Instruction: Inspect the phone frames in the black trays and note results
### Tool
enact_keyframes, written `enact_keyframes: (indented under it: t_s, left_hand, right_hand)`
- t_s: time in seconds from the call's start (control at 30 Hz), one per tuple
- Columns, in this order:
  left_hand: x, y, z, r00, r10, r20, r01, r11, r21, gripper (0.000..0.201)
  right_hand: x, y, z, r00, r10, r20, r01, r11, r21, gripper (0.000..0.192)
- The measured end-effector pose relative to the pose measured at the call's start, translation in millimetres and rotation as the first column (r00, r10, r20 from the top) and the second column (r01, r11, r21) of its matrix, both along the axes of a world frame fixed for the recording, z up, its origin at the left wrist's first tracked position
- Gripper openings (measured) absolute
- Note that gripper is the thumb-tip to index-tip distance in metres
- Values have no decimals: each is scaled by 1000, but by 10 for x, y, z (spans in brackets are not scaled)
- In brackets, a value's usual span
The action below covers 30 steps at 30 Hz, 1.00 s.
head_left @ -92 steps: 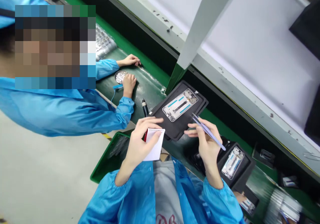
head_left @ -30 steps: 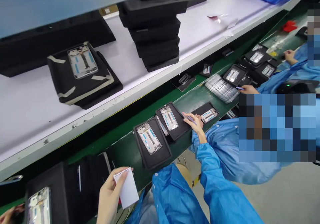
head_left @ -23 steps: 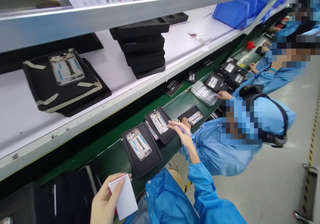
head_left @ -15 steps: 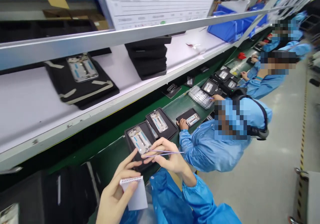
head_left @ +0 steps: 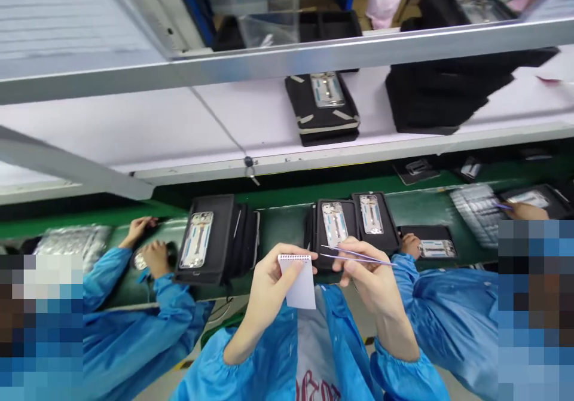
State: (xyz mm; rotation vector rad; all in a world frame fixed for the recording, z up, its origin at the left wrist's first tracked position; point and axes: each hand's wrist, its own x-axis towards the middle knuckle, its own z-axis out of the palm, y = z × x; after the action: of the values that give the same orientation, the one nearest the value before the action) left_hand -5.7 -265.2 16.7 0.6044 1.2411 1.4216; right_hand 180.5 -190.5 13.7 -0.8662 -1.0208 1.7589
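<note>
My left hand (head_left: 273, 284) is closed on a small white notepad (head_left: 301, 287) with a perforated or spiral top edge, the thumb lying across its upper part. In my right hand (head_left: 370, 272) a pair of thin purple tweezers (head_left: 359, 256) is pinched, tips pointing left toward the pad and slightly apart. Tips and pad are close, with a small gap between them. Just beyond my hands, a silver phone frame (head_left: 334, 225) with blue strips lies on a black tray. Beside it to the right, another phone frame (head_left: 371, 214) rests on a second black tray (head_left: 389, 225).
Left along the green bench stands a stack of black trays (head_left: 224, 233) topped by a phone frame (head_left: 196, 239). Co-workers in blue sit on both sides, a hand (head_left: 155, 259) at left, another (head_left: 410, 245) at right. A metal rail (head_left: 287, 60) crosses above the white shelf (head_left: 179, 132).
My view has swung left, bringing the left co-worker and tray stack into sight. My hands have drawn in before my body, still holding pad and tweezers.
</note>
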Motion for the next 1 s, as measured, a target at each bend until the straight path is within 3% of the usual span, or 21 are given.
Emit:
enact_keyframes:
  t_s: [0.23, 0.43, 0.6, 0.7, 1.0]
  left_hand:
    - [-346, -108, 91, 967, 252, -16, -253, 968, -5, 48]
    - [-596, -282, 166, 930, 368, 12, -369, 929, 24, 45]
    - [-779, -404, 214, 888, 457, 48, -460, 885, 71, 24]
    - [-881, -490, 200, 862, 506, 33, -507, 859, 72, 10]
    - [-1130, -693, 140, 773, 625, -111, -624, 780, 45, 6]
  right_hand:
    - [-601, 21, 95, 980, 180, 91, -193, 967, 166, 26]
    - [-1041, -55, 190, 975, 165, 148, -206, 922, 329, 14]
    - [-1315, -116, 178, 974, 158, 161, -221, 812, 540, 7]
    - [-1458, -138, 158, 974, 160, 159, -225, 752, 620, 18]
    - [-1768, -190, 179, 944, 257, 208, -328, 654, 681, 26]
